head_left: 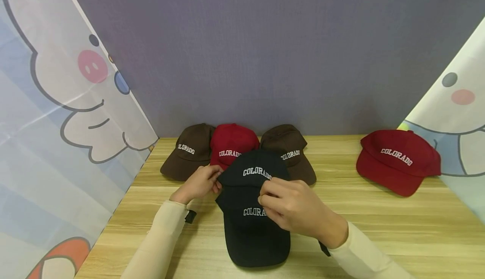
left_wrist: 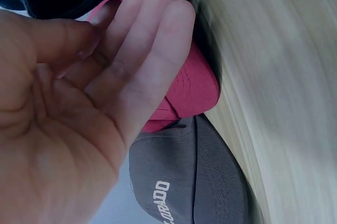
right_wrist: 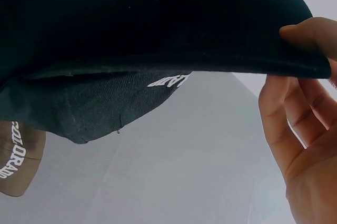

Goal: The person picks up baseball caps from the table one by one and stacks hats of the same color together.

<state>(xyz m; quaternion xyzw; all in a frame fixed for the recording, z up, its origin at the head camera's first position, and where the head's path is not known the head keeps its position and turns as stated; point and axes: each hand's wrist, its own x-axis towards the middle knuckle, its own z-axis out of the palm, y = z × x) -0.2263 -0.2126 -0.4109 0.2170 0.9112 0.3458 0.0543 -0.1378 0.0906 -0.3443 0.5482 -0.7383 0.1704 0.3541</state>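
Two black caps (head_left: 257, 245) with white COLORADO lettering overlap in front of me, one above and behind the other. My right hand (head_left: 293, 207) pinches a black brim (right_wrist: 231, 24) between thumb and fingers in the right wrist view. Beside the caps' left edge is my left hand (head_left: 201, 182). Its fingertips are close to a black cap and the red cap (head_left: 231, 140) behind; several fingers extend loosely in the left wrist view. Whether its thumb and index finger pinch fabric is hidden. The black caps partly cover the red cap and a brown cap (head_left: 278, 138).
Another brown cap (head_left: 193, 144) stands at the far left of the back row. A second red cap (head_left: 401, 157) lies apart at the right. The wooden tabletop (head_left: 379, 224) meets a grey panel (head_left: 265, 51) behind, with cartoon-printed sheets (head_left: 41, 144) at both sides.
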